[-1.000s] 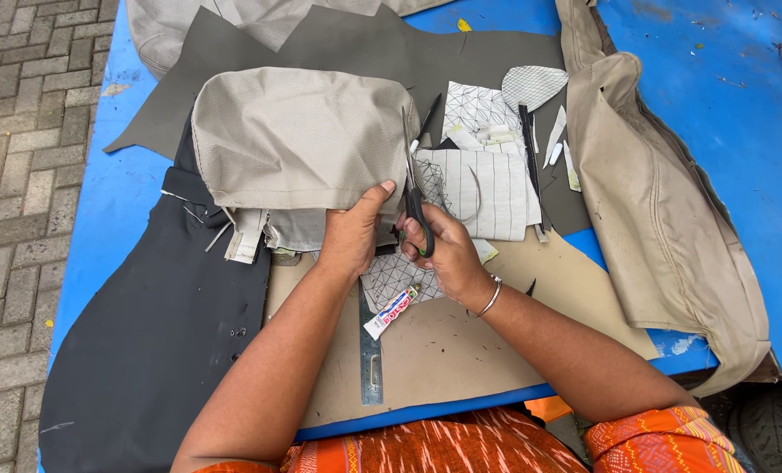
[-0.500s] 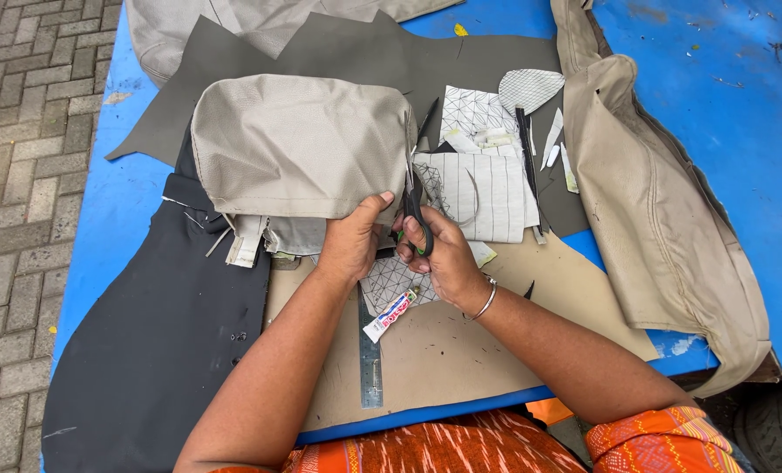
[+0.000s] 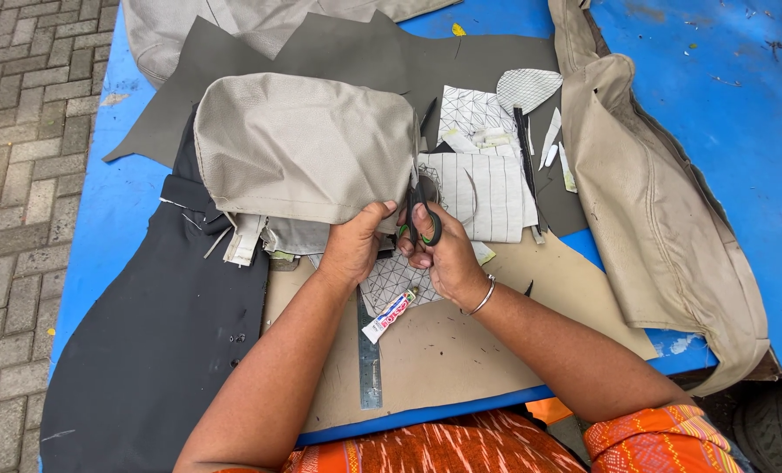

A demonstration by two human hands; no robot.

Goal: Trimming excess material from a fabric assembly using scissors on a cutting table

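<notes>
Blue worktop [image 3: 119, 228]: left hand [image 3: 356, 250] pinches beige cover [image 3: 303, 144] edge; right hand [image 3: 443, 254] grips scissors [image 3: 423, 219] at 12 o'clock, trimming unfinished.

Both bare forearms reach forward from the near edge of the table and converge toward its middle. The left hand [image 3: 356, 250] is curled, fingers pinched closed. The right hand [image 3: 439, 254], a bangle at its wrist, has thumb and fingers closed in a grip.

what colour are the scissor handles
Black with green inside the loops, on the scissors in the right hand; head view.
</notes>
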